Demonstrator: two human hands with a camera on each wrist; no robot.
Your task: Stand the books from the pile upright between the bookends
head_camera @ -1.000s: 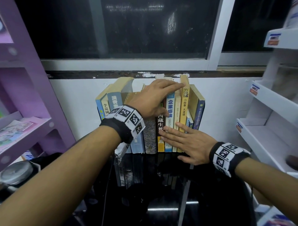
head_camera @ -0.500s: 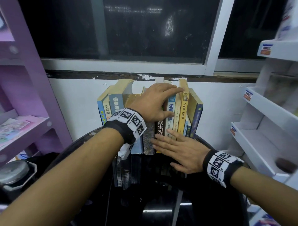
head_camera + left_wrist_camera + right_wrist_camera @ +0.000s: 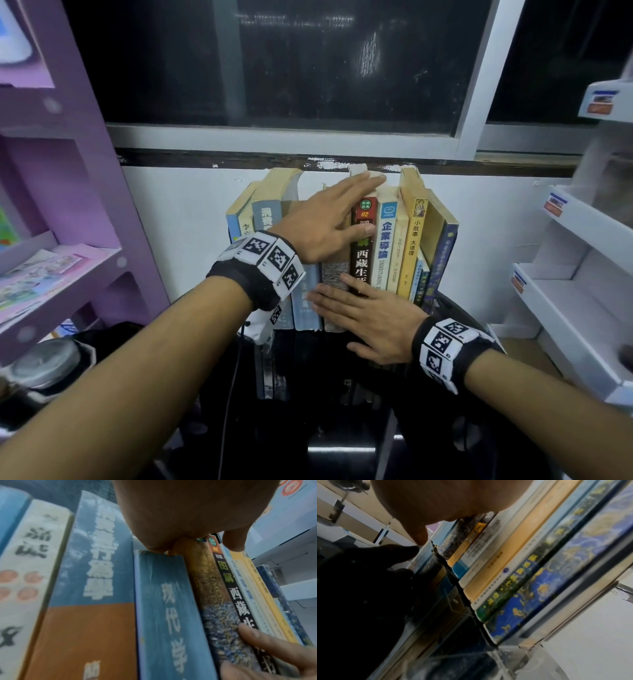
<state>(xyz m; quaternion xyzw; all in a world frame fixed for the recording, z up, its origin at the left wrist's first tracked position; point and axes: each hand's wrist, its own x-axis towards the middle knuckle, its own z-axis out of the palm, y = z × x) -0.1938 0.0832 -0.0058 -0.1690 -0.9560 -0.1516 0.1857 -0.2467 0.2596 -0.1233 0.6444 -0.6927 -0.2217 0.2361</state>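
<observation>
While you are pressing both hands flat on the row of books [image 3: 387,246], nothing is gripped. Your left hand [image 3: 329,219] is lying across the tops and upper spines, fingers straight, thumb on the black-spined book [image 3: 362,260]. Your right hand [image 3: 370,322] is now sitting further left than a second ago, fingers straight and pushing the lower spines of the mottled grey book [image 3: 335,281] and its neighbours. The row is standing upright on the glossy black desk [image 3: 342,428] against the white wall, the left books fanning open a bit. No loose pile is showing, so stacking is probably finished and you are just squaring up. Bookends: I cannot tell, hidden by the books.
</observation>
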